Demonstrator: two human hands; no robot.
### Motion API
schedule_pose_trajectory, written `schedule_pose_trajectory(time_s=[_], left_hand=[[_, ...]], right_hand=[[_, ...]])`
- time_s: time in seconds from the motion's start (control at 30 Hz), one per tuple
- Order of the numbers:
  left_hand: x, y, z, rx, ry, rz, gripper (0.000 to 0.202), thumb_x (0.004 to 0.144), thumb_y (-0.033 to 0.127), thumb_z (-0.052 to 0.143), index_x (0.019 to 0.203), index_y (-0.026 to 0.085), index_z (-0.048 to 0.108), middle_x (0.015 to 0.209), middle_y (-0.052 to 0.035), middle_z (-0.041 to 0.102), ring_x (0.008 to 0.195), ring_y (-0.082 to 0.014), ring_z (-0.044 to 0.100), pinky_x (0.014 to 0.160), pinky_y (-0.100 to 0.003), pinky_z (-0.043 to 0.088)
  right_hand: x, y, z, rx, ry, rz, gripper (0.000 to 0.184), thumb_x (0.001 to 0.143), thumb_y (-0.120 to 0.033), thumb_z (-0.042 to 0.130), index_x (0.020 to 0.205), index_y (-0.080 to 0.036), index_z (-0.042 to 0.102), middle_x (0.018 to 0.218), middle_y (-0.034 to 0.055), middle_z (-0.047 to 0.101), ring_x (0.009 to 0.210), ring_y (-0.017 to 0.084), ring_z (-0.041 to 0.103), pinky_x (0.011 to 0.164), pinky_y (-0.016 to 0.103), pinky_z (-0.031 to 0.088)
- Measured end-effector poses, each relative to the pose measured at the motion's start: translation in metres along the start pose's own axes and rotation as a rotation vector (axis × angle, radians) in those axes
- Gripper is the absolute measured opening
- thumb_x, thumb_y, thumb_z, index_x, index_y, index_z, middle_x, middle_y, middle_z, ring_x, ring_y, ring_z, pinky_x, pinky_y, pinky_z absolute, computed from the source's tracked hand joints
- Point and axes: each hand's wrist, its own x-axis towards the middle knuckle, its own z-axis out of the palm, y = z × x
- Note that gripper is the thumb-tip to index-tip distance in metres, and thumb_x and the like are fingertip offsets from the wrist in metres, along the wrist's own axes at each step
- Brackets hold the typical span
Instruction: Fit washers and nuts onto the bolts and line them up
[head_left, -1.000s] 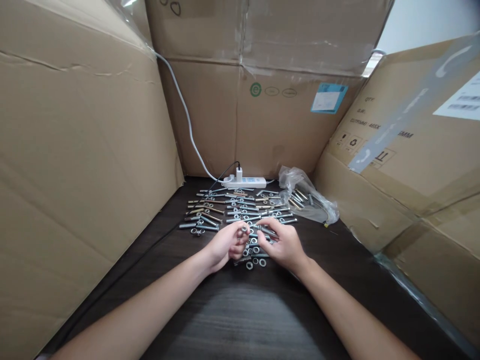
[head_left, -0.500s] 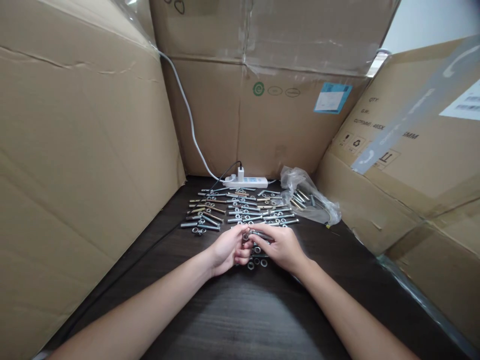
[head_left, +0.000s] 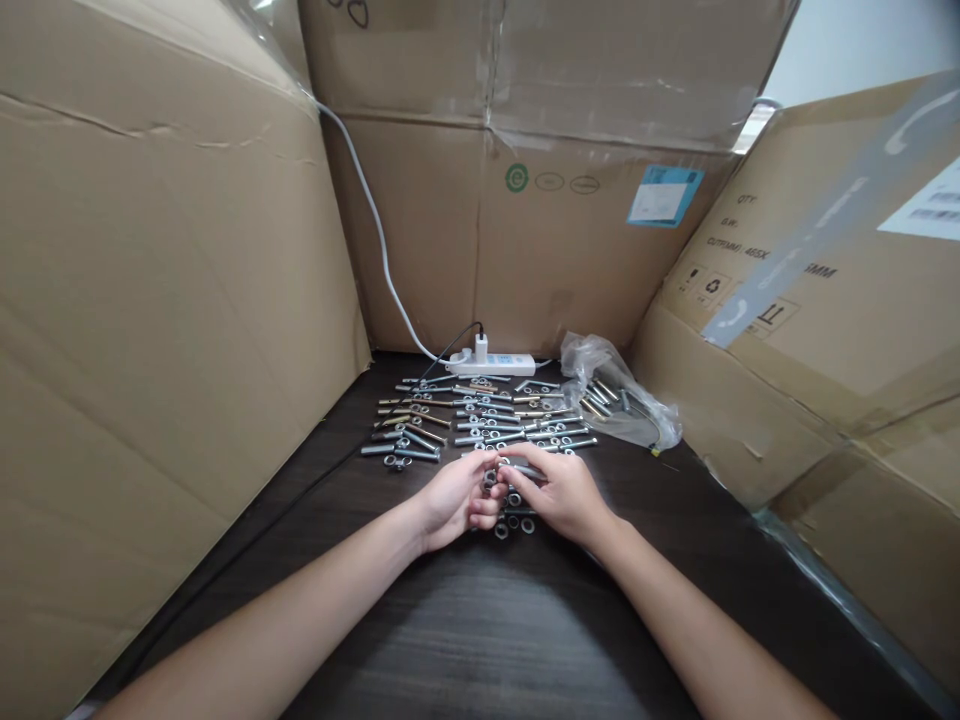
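Observation:
My left hand and my right hand meet over the dark wooden table, fingertips together. My right hand pinches a silver bolt that points left. My left hand's fingers are closed on a small metal part at the bolt's tip, too small to name for certain. Loose washers and nuts lie on the table just under both hands. Behind the hands, rows of bolts with washers lie side by side.
Large cardboard boxes wall in the table on the left, back and right. A white power strip with a white cable lies at the back. A clear plastic bag holding more bolts sits at the back right.
My hands have drawn closer together, the left fingertips now at the tip of the bolt held by the right. The view shifted slightly.

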Motion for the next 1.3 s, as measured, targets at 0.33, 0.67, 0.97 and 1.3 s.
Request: schedule_pose_trajectory(time_s=[0.33, 0.67, 0.97, 1.3], left_hand=[[-0.004, -0.001, 0.003, -0.009, -0.069, 0.096, 0.02, 0.086, 0.035, 0.05, 0.083, 0.017, 0.044, 0.064, 0.0058, 0.033, 0.045, -0.0029, 0.022, 0.042, -0.016, 0.014], [-0.002, -0.009, 0.008, 0.318, -0.005, 0.162, 0.029, 0.083, 0.043, 0.053, 0.079, 0.019, 0.038, 0.059, 0.0086, 0.026, 0.046, -0.0036, 0.018, 0.042, -0.016, 0.015], [-0.002, -0.009, 0.01, 0.465, 0.067, 0.167, 0.03, 0.084, 0.048, 0.047, 0.079, 0.019, 0.041, 0.055, 0.0084, 0.029, 0.043, -0.005, 0.019, 0.039, -0.017, 0.014], [-0.004, 0.001, 0.002, 1.071, 0.239, 0.513, 0.019, 0.084, 0.033, 0.048, 0.074, 0.017, 0.052, 0.061, 0.0038, 0.043, 0.056, -0.0097, 0.036, 0.052, -0.021, 0.029]], right_hand=[[0.0, -0.006, -0.006, 0.028, -0.045, 0.008, 0.032, 0.094, -0.038, 0.039, 0.115, -0.021, 0.055, 0.066, -0.0006, 0.064, 0.057, 0.014, 0.057, 0.057, 0.023, 0.037], [-0.001, -0.015, -0.008, -0.105, -0.164, -0.026, 0.039, 0.095, -0.042, 0.035, 0.122, -0.019, 0.048, 0.071, 0.0019, 0.067, 0.06, 0.016, 0.061, 0.058, 0.024, 0.036], [-0.001, -0.021, -0.01, -0.215, -0.198, -0.039, 0.044, 0.094, -0.046, 0.035, 0.127, -0.02, 0.045, 0.092, 0.0055, 0.071, 0.076, 0.02, 0.066, 0.066, 0.026, 0.038], [0.006, 0.009, -0.034, -0.396, -0.135, 0.174, 0.033, 0.095, -0.039, 0.032, 0.1, -0.024, 0.062, 0.08, 0.0031, 0.07, 0.074, 0.019, 0.064, 0.06, 0.025, 0.031]])
